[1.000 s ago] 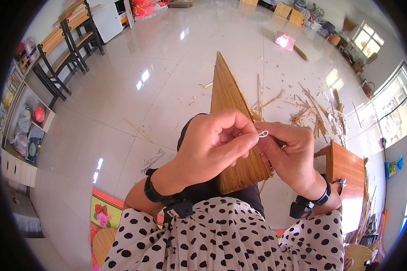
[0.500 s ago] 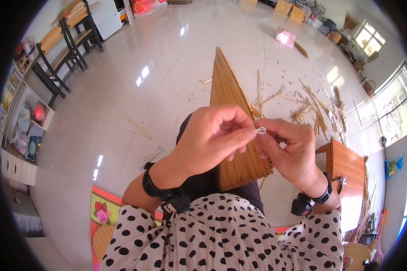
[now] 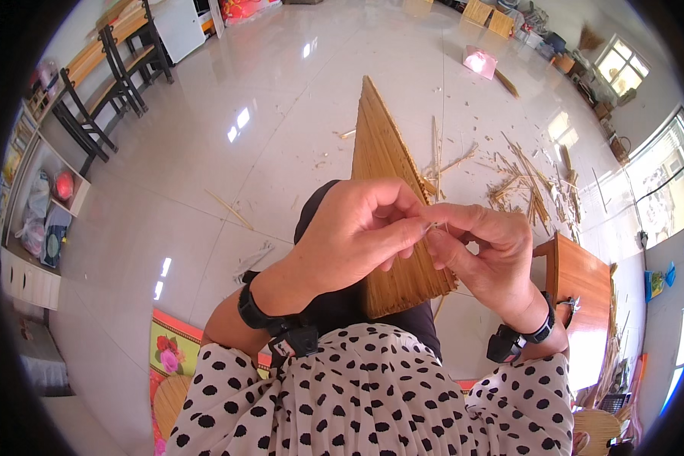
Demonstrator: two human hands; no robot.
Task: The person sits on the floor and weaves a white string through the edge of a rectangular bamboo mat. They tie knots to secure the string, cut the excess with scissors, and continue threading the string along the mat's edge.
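A thin white thread [image 3: 433,226] runs between my two hands, mostly hidden by the fingertips. My left hand [image 3: 353,235] pinches one part of it between thumb and index finger, with the other fingers curled. My right hand [image 3: 488,239] pinches it just beside, thumb and index finger nearly touching the left fingertips. Below both hands a tapering panel of straw-coloured stalks [image 3: 387,156], laid side by side, rests on my lap. Its narrow tip points away from me, and my hands cover its middle.
Loose stalks [image 3: 536,190] and scraps litter the floor to the right. An orange-brown wooden stool [image 3: 585,277] stands near my right arm, with a metal tool [image 3: 572,304] on it. Dark-framed chairs [image 3: 102,95] and shelving [image 3: 34,171] line the left side; a pink box [image 3: 480,62] sits far right.
The white loop that stood out between my fingertips has shrunk to a short bit of thread. My right thumb and index finger have closed in over it, while the panel has hardly moved.
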